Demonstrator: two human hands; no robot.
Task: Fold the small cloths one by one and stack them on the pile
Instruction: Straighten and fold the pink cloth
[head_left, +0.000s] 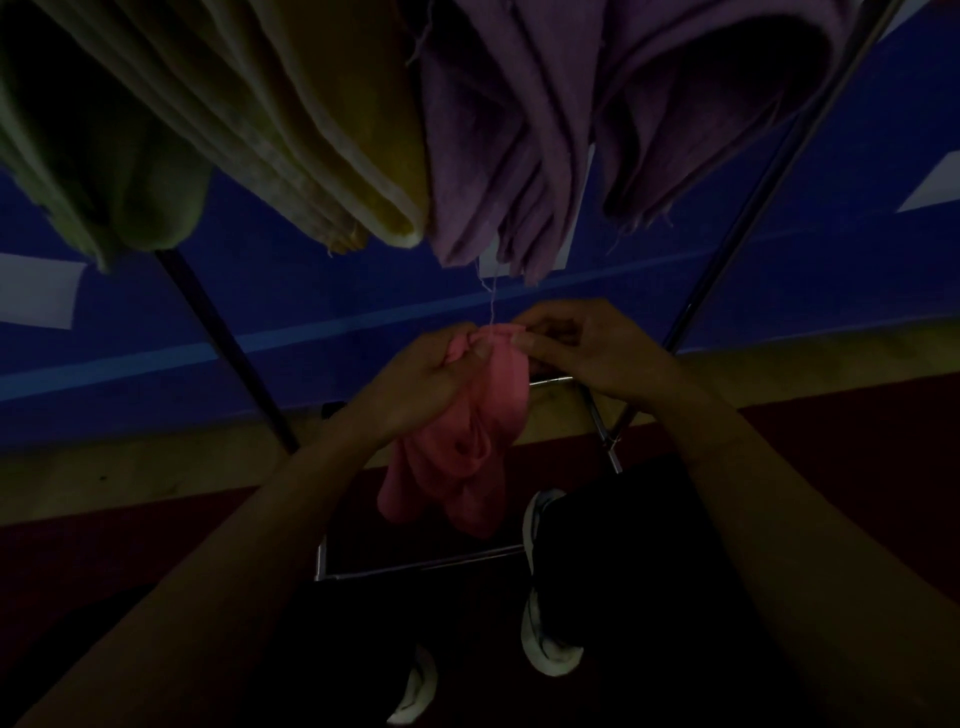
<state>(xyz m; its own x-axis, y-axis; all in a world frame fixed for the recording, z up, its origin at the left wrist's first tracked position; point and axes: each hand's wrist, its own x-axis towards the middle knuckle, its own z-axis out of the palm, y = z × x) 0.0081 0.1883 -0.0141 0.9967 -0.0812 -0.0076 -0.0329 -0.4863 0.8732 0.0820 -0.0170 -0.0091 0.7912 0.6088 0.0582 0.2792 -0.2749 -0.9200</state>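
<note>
I see a dim room with a blue wall (831, 218) behind and a dark red floor (104, 571) below. Yellow-green cloths (218, 119) and purple cloths (545, 130) hang overhead on a metal rack (727, 249). My left hand (415, 384) and right hand (587, 348) both pinch the top edge of a pink cloth (462, 457), which hangs bunched between them in the air. White shoes (545, 639) show underneath.
</note>
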